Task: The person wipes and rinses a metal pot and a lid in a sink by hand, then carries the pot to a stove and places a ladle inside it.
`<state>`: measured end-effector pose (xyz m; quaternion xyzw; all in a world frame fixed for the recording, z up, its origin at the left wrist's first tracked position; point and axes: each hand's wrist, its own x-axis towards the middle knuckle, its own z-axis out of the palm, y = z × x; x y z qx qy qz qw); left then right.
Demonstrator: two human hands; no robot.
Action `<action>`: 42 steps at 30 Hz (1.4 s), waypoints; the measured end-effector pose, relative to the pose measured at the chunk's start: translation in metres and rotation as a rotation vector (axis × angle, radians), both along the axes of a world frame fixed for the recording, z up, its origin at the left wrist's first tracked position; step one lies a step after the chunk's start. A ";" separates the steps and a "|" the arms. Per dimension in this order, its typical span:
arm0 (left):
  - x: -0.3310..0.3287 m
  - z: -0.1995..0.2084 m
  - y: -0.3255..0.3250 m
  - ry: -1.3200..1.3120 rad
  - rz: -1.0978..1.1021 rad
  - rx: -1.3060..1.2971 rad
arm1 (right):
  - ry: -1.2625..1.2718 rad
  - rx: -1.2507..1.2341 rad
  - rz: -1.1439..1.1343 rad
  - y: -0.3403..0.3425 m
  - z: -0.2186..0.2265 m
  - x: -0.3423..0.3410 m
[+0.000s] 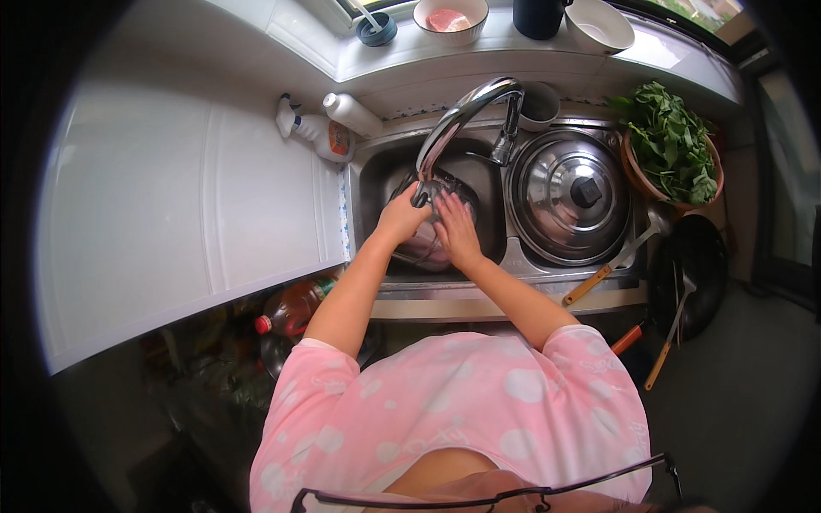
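Both my hands are over the steel sink basin [373, 192], beneath the curved chrome faucet [457, 122]. My left hand [400, 219] is closed round the dark handle of a shiny grey thing [439, 203]; its exact kind is hard to make out. Against that shiny surface my right hand [458, 227] lies with its fingers stretched out. Lower in the basin, behind my hands, a dark-rimmed item with a pinkish sheen [419, 248] shows in part. I cannot tell whether it is one piece with the handled thing.
To the right stands a domed steel lid [556, 205], then a bowl of leafy greens [671, 150]. A wooden-handled spatula [603, 274] lies across the counter edge by a black wok [705, 295]. Spray bottle [325, 137] and white bottle [352, 114] stand left. A bowl of meat [451, 20] sits on the sill.
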<state>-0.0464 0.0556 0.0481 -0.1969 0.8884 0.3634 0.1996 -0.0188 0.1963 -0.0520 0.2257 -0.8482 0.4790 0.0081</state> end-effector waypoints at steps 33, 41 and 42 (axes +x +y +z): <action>0.016 -0.073 -0.048 0.064 0.024 0.416 | 0.061 0.041 -0.027 -0.011 -0.007 -0.040; 0.033 -0.082 -0.022 0.449 0.083 0.262 | 0.007 0.002 0.010 -0.020 -0.012 -0.061; 0.031 -0.085 -0.020 0.491 0.123 0.246 | -0.002 -0.044 0.027 -0.022 -0.010 -0.064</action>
